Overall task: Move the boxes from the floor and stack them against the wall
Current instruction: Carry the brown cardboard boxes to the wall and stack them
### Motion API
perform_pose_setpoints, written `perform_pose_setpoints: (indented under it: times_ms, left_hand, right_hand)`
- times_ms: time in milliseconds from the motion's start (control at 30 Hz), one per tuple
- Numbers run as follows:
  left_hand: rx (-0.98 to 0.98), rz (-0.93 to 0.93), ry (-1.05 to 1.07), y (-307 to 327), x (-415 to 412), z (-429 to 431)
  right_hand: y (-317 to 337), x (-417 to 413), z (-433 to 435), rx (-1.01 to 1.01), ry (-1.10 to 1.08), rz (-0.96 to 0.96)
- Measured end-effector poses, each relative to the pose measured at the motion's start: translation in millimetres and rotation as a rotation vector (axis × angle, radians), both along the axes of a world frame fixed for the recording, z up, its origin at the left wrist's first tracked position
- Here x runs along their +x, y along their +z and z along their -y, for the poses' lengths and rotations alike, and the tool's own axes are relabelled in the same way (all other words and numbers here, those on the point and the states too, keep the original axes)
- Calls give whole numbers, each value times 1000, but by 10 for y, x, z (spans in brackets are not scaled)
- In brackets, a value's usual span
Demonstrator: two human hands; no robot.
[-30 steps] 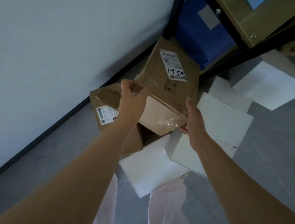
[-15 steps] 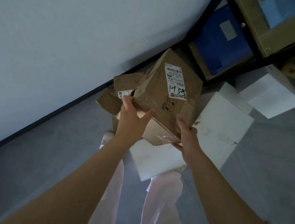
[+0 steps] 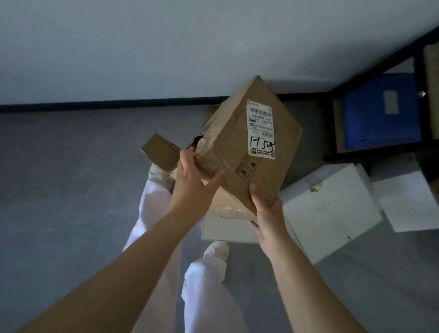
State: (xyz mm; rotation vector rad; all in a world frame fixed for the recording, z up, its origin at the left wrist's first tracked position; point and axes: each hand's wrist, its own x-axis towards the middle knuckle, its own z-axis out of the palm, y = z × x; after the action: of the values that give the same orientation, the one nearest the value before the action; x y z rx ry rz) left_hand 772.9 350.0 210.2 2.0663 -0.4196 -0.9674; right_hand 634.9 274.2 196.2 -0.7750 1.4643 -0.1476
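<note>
Since the earlier frame you have lifted the brown box (image 3: 248,147) higher, clear of the floor and tilted, with its label (image 3: 261,133) facing up. Your left hand (image 3: 193,182) presses its taped near-left face, fingers spread; your right hand (image 3: 267,214) cups the lower right corner. White boxes (image 3: 333,209) lie below. A second brown box (image 3: 159,152), possibly torn, sits behind.

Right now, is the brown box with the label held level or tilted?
Tilted. The brown box has one corner pointing up toward the wall; the left hand and right hand grip its lower end.
</note>
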Motion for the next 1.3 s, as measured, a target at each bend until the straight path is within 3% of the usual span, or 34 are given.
perform_pose_setpoints:
  times_ms: [200, 467, 867, 1100, 1300]
  left_hand:
    - [62, 26, 195, 304, -191, -964]
    - [247, -120, 572, 286, 334, -2485]
    - [108, -339, 1064, 423, 1609, -5141]
    - [-25, -297, 1139, 994, 2729, -6592]
    - [11, -182, 1126, 1585, 3575, -7244]
  right_hand:
    - [299, 38, -657, 39, 230, -78]
    - [248, 808, -1785, 61, 511, -140]
    - [542, 2864, -4022, -147, 987, -69]
    - [959, 4246, -5425, -139, 1111, 64]
    - [1500, 5214, -5969, -158, 1180, 135]
